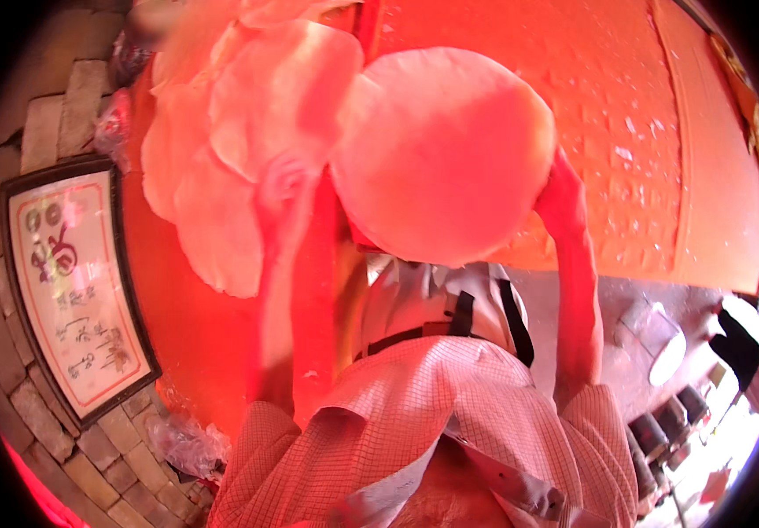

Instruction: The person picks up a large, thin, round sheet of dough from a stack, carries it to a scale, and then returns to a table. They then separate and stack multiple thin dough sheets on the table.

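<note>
A round, thin, pale sheet, like flattened dough, tinted pink, fills the upper middle of the head view. My right hand grips its right edge, with the fingers partly hidden behind it. Just left of the sheet, my left hand is smeared by motion, its fingers seemingly bent; whether it holds anything I cannot tell. Several similar overlapping sheets lie in a pile on the orange surface beneath and beyond my left hand.
An orange table spreads right and behind. A framed panel leans or hangs by brickwork at left. Crumpled plastic bags sit lower left and upper left. Small stools or seats and a white object stand lower right.
</note>
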The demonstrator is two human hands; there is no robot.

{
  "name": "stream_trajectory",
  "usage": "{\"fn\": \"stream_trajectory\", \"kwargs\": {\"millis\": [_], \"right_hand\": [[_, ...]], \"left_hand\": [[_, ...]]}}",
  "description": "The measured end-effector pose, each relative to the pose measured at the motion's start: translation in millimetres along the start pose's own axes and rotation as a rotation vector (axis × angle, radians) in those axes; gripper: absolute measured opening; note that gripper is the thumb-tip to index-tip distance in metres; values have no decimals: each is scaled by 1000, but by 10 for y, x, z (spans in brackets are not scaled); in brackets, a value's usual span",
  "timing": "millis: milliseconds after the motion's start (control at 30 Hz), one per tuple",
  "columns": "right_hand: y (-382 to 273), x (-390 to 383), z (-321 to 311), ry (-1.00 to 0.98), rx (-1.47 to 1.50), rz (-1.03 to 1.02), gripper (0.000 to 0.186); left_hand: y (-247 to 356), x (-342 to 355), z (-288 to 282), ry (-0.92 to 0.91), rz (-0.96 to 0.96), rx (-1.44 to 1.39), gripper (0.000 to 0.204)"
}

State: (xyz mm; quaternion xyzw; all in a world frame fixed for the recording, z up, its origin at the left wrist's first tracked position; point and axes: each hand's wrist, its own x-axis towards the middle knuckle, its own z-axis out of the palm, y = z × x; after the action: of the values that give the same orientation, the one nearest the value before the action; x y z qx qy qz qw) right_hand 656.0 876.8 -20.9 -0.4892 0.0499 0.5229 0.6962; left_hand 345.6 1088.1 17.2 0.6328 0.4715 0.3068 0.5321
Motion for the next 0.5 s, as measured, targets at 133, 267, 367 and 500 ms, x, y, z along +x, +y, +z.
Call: {"fn": "stream_trajectory", "kwargs": {"millis": [133, 267, 367, 500], "right_hand": [[67, 118, 64, -47, -174, 51, 30], [65, 81, 112, -80, -204, -10, 20], [144, 91, -39, -30, -144, -1, 26], [136, -25, 27, 21, -261, -98, 32]], "left_hand": [[219, -283, 1345, -458, 262, 172, 57], [396, -258, 1811, -588, 128, 132, 52], [212, -165, 1732, -698, -14, -145, 48], [5, -67, 1733, -665, -125, -255, 30]]}}
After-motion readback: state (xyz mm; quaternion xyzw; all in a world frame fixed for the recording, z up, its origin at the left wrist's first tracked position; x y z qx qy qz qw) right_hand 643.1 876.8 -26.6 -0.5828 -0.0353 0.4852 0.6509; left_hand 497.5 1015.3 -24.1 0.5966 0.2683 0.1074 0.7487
